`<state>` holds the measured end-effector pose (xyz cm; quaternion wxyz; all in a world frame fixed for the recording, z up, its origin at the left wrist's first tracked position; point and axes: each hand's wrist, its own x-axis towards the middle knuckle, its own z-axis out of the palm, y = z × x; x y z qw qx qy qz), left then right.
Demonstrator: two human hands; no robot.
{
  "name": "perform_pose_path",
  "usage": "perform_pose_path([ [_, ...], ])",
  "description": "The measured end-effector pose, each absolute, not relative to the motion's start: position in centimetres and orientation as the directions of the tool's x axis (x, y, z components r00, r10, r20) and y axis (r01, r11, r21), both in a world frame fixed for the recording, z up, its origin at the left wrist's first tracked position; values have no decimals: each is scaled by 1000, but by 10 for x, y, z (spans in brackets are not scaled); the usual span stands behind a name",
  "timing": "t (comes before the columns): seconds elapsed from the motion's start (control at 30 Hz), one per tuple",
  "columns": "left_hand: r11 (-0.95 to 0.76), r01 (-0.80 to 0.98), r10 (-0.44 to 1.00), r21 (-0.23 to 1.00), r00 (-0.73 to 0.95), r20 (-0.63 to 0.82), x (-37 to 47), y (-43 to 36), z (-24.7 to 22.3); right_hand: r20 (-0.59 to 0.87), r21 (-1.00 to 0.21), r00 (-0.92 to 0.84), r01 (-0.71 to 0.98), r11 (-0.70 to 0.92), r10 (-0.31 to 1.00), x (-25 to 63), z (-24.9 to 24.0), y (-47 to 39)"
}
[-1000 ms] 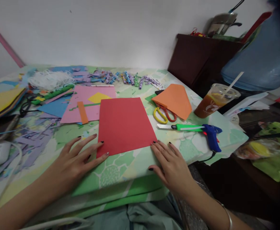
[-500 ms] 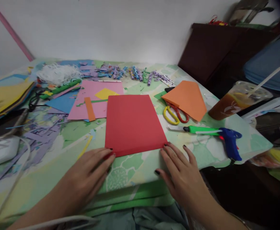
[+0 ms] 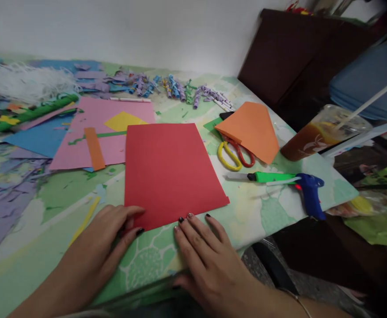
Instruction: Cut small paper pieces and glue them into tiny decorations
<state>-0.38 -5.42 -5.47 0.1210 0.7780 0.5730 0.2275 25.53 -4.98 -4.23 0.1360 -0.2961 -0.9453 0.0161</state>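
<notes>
Red paper [image 3: 170, 172] is lying mid-frame, its bottom edge seemingly only part-folded, your left hand [image 3: 94, 249] pinching the lower-left corner, your open right hand [image 3: 210, 265] touching that edge.

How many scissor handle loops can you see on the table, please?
2: the yellow loop and, on its right, the red loop, both at the near edge of the large orange paper. Any others could be hidden under the papers.
</notes>
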Motion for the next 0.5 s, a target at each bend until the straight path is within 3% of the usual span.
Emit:
perform_pose_path([
  [0.2, -355, 832, 927, 427, 254, 275, 4, -54, -48, 224, -53, -782, 587, 808, 582, 251, -39, -48],
  [0.33, -525, 819, 814, 233, 403, 418, 9, -57, -46, 192, -61, -792, 580, 813, 580, 249, -34, -42],
  [0.5, -657, 747, 732, 100, 600, 322, 11, -56, -40, 154, -59, -827, 539, 840, 542, 250, -30, -32],
])
